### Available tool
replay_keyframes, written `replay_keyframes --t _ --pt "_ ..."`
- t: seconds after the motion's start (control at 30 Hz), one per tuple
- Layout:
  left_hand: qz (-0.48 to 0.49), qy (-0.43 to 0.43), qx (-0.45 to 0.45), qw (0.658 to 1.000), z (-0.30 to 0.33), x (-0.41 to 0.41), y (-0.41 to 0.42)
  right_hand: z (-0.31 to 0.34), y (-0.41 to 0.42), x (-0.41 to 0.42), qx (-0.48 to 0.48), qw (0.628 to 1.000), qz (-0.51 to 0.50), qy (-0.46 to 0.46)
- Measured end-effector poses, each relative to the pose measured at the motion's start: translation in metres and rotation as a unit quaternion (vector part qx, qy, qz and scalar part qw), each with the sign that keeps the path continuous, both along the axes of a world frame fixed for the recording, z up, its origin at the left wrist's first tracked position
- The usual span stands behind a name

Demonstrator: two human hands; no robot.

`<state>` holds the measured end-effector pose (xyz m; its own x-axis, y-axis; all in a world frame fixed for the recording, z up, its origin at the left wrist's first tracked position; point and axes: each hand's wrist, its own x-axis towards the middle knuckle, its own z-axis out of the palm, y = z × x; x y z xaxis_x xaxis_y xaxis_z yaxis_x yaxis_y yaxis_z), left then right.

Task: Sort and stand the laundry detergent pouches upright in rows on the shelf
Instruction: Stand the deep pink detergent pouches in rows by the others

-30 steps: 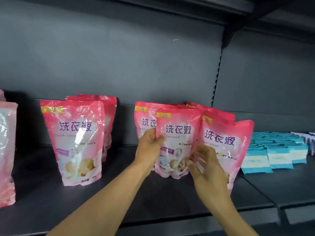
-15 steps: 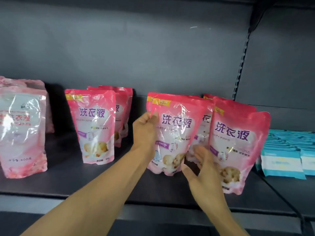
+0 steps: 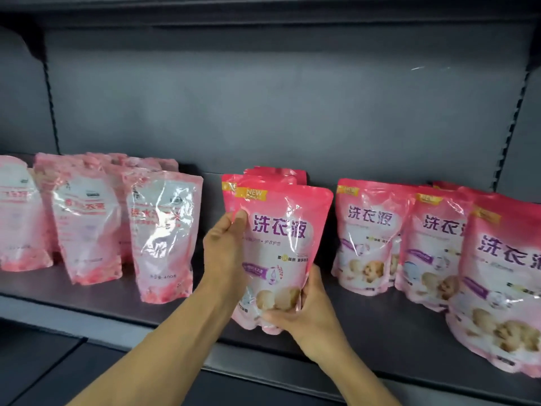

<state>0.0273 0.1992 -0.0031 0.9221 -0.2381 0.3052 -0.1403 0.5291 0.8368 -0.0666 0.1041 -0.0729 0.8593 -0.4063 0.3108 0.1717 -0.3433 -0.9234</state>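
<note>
Left hand (image 3: 227, 247) pinching the pink pouch's (image 3: 282, 247) nine-o'clock edge, right hand (image 3: 304, 312) cupping its base at five o'clock; released unevenly, it risks slumping forward off the shelf (image 3: 164, 306).

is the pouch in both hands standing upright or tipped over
Upright: the held pouch has its top seal up and print level. The left hand grips its side, the right hand its base. Whether it rests on the shelf cannot be told.

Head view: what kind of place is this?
Likely a shop aisle: dark metal shelf with slotted uprights, rows of identical pink detergent pouches, both hands fronting one pouch.
</note>
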Motion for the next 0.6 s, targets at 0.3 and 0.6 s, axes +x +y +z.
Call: replay_keyframes --t 0.3,0.6 --pt "0.009 -0.055 -0.002 0.998 -0.013 0.043 0.031 -0.008 0.028 0.032 -0.006 0.999 -0.038 -0.019" --pt "-0.007 -0.101 -0.007 0.995 -0.006 0.042 0.036 -0.014 0.034 0.037 -0.062 0.994 -0.080 0.042"
